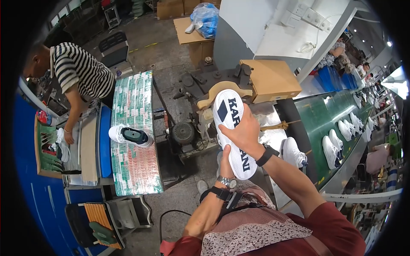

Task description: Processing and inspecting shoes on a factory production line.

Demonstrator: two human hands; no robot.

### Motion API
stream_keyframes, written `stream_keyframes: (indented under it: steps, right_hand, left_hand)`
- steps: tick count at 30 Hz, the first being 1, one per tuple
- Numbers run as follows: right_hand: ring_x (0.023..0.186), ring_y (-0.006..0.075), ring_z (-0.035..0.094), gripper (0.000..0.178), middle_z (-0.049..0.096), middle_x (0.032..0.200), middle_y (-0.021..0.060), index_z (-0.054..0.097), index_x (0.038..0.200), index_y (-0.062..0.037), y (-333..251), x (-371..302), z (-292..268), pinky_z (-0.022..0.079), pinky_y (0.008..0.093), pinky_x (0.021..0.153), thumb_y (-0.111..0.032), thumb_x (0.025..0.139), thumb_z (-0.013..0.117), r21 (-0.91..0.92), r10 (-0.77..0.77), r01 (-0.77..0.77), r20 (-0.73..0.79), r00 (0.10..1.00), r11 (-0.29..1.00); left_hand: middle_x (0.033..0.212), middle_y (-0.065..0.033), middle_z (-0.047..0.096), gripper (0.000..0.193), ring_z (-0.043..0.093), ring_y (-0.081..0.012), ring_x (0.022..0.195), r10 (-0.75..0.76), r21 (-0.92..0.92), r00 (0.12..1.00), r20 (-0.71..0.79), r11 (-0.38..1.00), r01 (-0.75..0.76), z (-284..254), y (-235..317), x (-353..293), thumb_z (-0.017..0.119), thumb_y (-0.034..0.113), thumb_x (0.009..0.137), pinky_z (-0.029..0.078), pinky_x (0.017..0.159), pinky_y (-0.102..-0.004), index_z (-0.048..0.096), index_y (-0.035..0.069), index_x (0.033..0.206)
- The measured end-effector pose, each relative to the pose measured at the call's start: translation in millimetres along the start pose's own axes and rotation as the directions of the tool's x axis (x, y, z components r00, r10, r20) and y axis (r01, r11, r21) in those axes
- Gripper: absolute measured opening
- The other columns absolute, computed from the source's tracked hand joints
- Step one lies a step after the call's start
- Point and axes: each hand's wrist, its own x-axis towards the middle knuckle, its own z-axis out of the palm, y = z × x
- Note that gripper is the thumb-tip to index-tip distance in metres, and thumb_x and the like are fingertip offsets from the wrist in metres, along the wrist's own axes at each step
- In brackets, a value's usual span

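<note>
A white sneaker (223,116), its lettered sole turned up toward me, is held between both hands. My right hand (247,133) is closed across the middle of the sole, the thumb lying over it. Nearer to me, my left hand (226,164) grips the shoe's side toward the lower end; most of its fingers are hidden beneath. The shoe's toe end is beside a curved tan pad (212,94) on a dark machine (215,76); whether they touch I cannot tell. To the right of my right hand, another white sneaker (294,152) stands at the conveyor's near end.
A green conveyor belt (311,112) carries several white sneakers (331,149) on my right. Left stands a tape-covered table (133,102) with a white sneaker (130,135). Beyond it, a person in a striped shirt (83,70) handles a shoe. A cardboard box (273,79) sits behind the machine.
</note>
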Motion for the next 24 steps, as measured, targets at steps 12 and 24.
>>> stream_keyframes:
  steps: [12,24]
  right_hand:
    - [0.105,0.0424,0.068,0.098,0.065,0.121,0.0273,0.044,0.138,0.0067,-9.8,2.5,-1.3,0.056,0.0479,0.088,-0.043,0.067,0.089,-0.065,0.099,-0.097,0.026,0.995,0.993]
    - [0.079,0.0061,0.069,0.051,0.073,0.094,-0.0006,0.074,0.101,-0.0182,-42.9,184.7,-12.6,0.055,0.0259,0.062,-0.065,0.1,0.054,-0.208,0.396,-0.444,0.832,0.389,0.872]
  left_hand:
    - [0.131,-0.0127,0.065,0.062,0.067,-0.0226,0.113,0.173,0.421,0.975,0.137,0.881,-0.215,4.3,0.4,-21.1,0.075,0.015,0.091,0.054,0.096,-0.0358,0.049,-0.005,0.144]
    - [0.114,-0.0077,0.071,0.053,0.068,-0.0168,0.101,0.152,0.379,0.978,0.145,0.904,-0.197,18.8,24.1,-28.5,0.083,0.018,0.087,0.054,0.09,-0.0317,0.058,-0.001,0.13]
